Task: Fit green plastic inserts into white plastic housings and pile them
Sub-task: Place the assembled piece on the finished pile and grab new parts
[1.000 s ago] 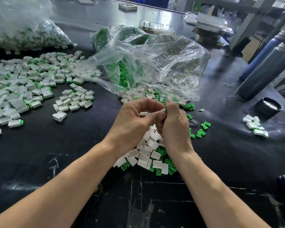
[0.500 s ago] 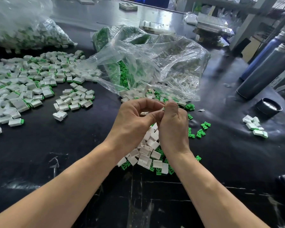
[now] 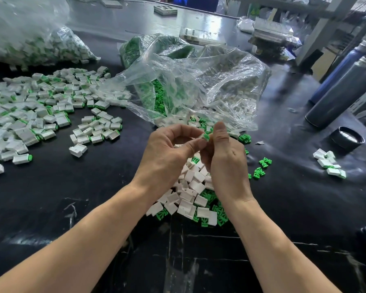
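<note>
Green insert (image 3: 206, 136) and white housing (image 3: 201, 138) pinched together between the fingertips of left hand (image 3: 167, 157) and right hand (image 3: 224, 159), above loose parts (image 3: 190, 195) on the black bench (image 3: 72, 187).

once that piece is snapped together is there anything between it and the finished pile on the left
Nothing visible blocks it. The piece is pinched between the left hand and right hand above the loose parts. Between there and the finished pile lies only bare black table and a few stray finished pieces.

A factory assembly bench (image 3: 51, 187): bulk bags (image 3: 199, 81) of plastic parts, heaps of finished pieces (image 3: 30, 115).
</note>
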Action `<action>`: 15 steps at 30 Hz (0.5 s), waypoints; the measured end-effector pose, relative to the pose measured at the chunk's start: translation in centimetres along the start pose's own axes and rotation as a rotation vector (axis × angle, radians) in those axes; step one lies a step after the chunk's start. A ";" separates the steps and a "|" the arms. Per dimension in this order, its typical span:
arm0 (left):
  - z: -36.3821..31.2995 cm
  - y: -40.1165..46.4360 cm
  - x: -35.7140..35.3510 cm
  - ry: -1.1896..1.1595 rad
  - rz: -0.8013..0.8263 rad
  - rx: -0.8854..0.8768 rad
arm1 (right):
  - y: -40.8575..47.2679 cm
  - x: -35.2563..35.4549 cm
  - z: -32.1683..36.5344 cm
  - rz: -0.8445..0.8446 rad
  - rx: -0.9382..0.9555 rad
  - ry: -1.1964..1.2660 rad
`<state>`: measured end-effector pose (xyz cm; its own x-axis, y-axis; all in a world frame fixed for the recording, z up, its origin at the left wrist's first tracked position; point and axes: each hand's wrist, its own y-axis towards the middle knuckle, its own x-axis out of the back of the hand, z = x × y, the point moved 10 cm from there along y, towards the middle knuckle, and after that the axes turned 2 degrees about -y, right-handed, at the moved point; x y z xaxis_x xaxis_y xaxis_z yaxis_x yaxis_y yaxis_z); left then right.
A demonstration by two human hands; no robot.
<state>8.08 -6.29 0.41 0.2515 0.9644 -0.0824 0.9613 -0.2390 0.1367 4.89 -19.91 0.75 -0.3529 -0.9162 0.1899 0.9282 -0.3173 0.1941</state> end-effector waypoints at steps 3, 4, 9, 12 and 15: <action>-0.3 0.1 0.5 0.020 -0.021 -0.025 | 0.1 0.5 0.5 0.013 0.065 -0.045; -0.5 0.1 0.7 0.019 -0.028 -0.031 | 0.1 0.6 0.7 0.014 0.084 -0.045; -0.9 0.0 1.1 0.070 -0.044 -0.048 | 0.1 0.5 1.2 0.032 0.136 -0.048; -0.7 0.0 1.3 0.096 -0.062 -0.033 | 0.1 0.8 1.3 0.011 0.167 -0.114; -0.9 -0.1 1.2 0.123 -0.056 -0.034 | 0.3 1.0 0.9 0.000 0.155 -0.172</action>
<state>8.23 -4.98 1.20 0.1798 0.9832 0.0301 0.9687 -0.1823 0.1685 4.70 -20.67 1.82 -0.3805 -0.8566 0.3485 0.9036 -0.2642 0.3370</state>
